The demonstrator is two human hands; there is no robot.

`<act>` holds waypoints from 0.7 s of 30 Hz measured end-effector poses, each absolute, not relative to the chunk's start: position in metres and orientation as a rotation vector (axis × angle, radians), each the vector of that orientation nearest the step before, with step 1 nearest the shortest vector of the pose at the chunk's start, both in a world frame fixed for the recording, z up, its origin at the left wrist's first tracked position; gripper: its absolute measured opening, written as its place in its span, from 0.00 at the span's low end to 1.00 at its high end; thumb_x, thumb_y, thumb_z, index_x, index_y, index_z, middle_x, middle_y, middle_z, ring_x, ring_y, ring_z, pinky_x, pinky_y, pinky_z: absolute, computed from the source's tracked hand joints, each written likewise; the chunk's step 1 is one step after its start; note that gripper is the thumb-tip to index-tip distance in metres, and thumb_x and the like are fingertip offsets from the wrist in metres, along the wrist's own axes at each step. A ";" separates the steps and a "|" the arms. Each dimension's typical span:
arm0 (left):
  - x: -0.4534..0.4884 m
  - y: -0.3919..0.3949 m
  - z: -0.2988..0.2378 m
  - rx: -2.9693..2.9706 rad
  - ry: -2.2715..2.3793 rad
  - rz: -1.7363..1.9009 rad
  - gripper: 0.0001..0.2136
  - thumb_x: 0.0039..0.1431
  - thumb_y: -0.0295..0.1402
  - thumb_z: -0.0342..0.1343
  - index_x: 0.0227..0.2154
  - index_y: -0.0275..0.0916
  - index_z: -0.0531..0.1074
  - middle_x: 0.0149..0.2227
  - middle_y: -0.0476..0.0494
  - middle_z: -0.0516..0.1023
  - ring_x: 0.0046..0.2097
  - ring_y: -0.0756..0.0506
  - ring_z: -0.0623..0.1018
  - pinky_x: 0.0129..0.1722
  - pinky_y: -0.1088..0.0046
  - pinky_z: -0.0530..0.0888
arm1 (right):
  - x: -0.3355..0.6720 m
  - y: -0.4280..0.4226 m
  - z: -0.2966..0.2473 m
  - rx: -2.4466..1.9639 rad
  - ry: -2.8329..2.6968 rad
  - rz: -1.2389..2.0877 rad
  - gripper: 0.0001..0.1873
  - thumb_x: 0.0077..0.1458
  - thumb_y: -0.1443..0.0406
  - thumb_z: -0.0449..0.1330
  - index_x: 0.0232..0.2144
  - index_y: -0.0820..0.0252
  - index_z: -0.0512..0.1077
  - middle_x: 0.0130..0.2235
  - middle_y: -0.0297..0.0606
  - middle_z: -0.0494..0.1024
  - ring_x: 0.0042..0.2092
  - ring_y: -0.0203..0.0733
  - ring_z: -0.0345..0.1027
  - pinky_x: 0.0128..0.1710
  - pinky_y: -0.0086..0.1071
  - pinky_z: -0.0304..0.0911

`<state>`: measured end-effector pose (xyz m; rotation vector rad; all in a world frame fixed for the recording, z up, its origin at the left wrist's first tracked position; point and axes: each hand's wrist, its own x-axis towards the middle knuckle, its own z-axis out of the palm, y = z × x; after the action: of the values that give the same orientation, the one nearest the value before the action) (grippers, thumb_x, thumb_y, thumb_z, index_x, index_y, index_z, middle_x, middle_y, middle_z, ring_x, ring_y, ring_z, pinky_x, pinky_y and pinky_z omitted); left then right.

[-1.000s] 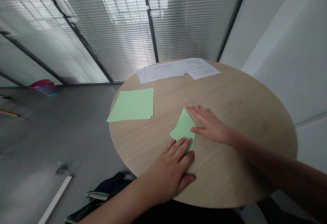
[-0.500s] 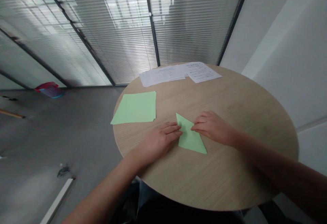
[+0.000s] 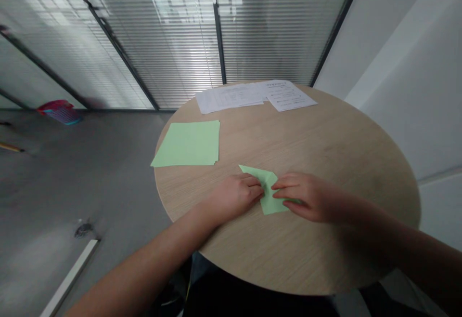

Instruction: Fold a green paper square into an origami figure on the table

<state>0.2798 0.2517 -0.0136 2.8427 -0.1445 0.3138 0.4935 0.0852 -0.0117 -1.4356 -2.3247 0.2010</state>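
Observation:
A small folded piece of green paper lies on the round wooden table, with creases and pointed corners showing. At its left side my left hand has its fingers bent and pressed together on the paper, the fingertips partly hidden. From the other side my right hand grips the paper's right part; the fingers lie over it and cover that edge. Beyond my left hand, a stack of green paper sheets rests near the table's left edge.
White printed sheets lie along the far edge of the round table. Glass panels with blinds stand behind it, and a white wall on the right. On the floor at left is a red and blue basket.
The green paper has been turned and its outline has changed. My right hand has moved down over its right part, and my left hand has shifted slightly right. The view has tilted a little.

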 end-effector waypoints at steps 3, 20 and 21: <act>0.279 0.254 -0.012 2.758 -0.141 0.322 0.10 0.68 0.24 0.54 0.44 0.34 0.80 0.45 0.38 0.83 0.45 0.43 0.82 0.48 0.65 0.78 | 0.486 0.081 -0.010 -1.461 -2.331 0.176 0.17 0.62 0.60 0.65 0.51 0.61 0.78 0.51 0.49 0.81 0.53 0.54 0.75 0.55 0.49 0.69; 0.281 0.252 -0.014 2.675 -0.186 0.383 0.07 0.70 0.30 0.56 0.38 0.38 0.80 0.39 0.43 0.83 0.42 0.45 0.81 0.46 0.66 0.75 | 0.478 0.083 -0.011 -1.461 -2.247 0.103 0.11 0.69 0.62 0.57 0.42 0.57 0.79 0.43 0.43 0.83 0.44 0.47 0.75 0.47 0.43 0.69; 0.281 0.252 -0.014 2.662 -0.147 0.392 0.07 0.70 0.30 0.57 0.38 0.38 0.80 0.38 0.43 0.83 0.41 0.46 0.80 0.45 0.67 0.75 | 0.477 0.084 -0.011 -1.474 -2.222 0.122 0.11 0.69 0.61 0.57 0.43 0.58 0.78 0.43 0.44 0.82 0.44 0.47 0.75 0.46 0.42 0.69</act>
<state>0.2807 0.2515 -0.0145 2.6624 -0.1471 0.3923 0.4775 0.0836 -0.0113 -1.4744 -2.2225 0.1221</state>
